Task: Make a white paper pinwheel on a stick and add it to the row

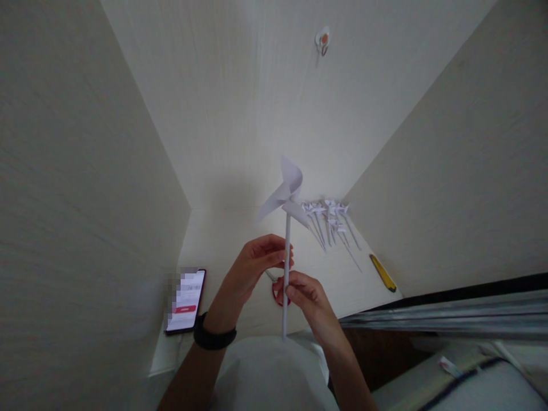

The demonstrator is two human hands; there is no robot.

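A white paper pinwheel (286,194) stands upright on a thin white paper stick (286,240) in front of me. My left hand (252,268) pinches the stick from the left at about mid-height, fingers closed on it. My right hand (306,297) grips the same stick lower down, fingers wrapped round it. The stick's lower end reaches my lap. A red round object (276,294) shows partly behind my right hand on the desk; I cannot make out what it is.
Several finished paper pinwheels (331,220) lie in a pile at the back right of the white desk (222,240). A yellow utility knife (383,273) lies to the right, a lit phone (186,301) at the left edge. Walls close in on three sides.
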